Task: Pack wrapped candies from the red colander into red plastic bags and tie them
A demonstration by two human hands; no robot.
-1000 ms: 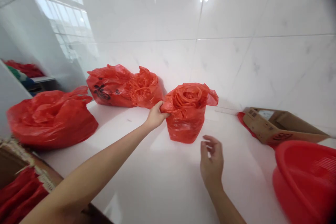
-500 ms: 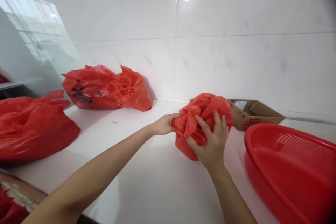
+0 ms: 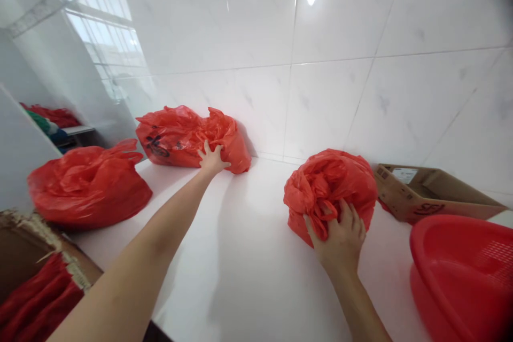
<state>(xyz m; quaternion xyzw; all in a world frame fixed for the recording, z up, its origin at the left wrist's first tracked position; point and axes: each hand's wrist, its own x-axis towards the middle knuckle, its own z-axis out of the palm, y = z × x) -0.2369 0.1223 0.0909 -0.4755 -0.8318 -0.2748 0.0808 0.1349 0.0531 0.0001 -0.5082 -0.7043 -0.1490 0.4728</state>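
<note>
My left hand (image 3: 212, 160) reaches out over the table with its fingers spread, at the front of a red plastic bag (image 3: 230, 144) that stands against the wall. Whether its fingertips press on that bag, I cannot tell. Beside it and partly merged with it is another full red bag (image 3: 164, 136) with black print. My right hand (image 3: 340, 235) lies on a rounded, filled red plastic bag (image 3: 352, 171) nearer the middle, thumb and fingers curved about its bunched top. What the bags hold is hidden.
On the left sits one more red bag (image 3: 88, 187), behind a torn cardboard box (image 3: 76, 267) with red cloth inside. To the right are a low cardboard box (image 3: 449, 206) and a red plastic basket (image 3: 433, 278). White tiles (image 3: 256, 21) back the white table (image 3: 248, 278).
My left hand has let go of the bag under my right hand and moved left to the bags by the wall. The view has shifted left.
</note>
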